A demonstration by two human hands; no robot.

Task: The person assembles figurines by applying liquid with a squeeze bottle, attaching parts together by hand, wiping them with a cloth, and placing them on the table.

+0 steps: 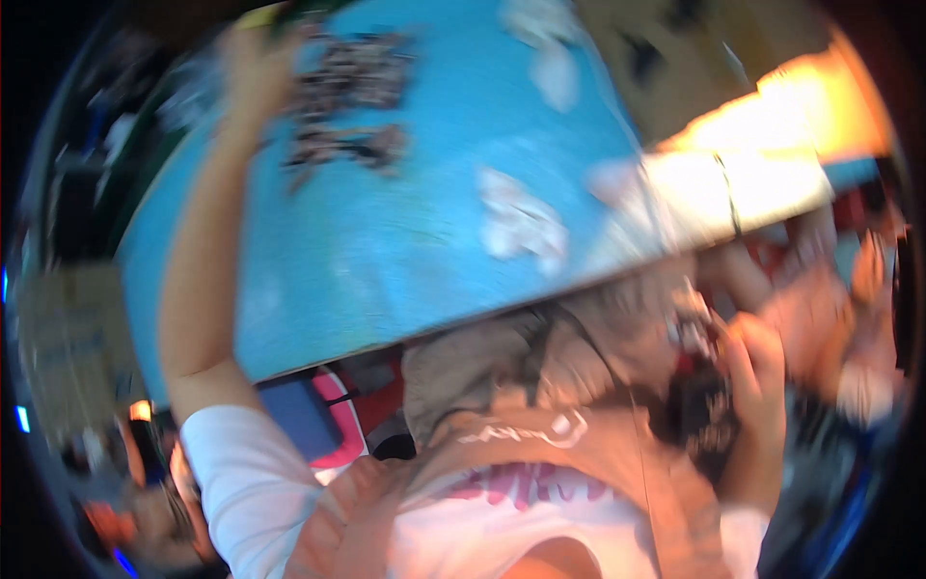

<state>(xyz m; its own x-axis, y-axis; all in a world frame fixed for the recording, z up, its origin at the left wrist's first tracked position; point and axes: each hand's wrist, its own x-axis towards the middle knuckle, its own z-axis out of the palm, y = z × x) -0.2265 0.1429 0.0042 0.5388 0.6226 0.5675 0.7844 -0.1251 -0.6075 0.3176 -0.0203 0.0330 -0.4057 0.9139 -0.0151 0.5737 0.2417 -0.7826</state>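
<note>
Your right hand has its fingers closed on a small pale item, beside the blue table. Your left hand is blurred over the table's far left part; I cannot tell if it grips. Just beside it lie many small dark pieces, and nearer to you, a white crumpled piece.

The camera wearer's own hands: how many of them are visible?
2. The left hand is at the upper left, beside the dark pieces on the blue table; the right hand is at the right, holding a small blurred item.
</note>
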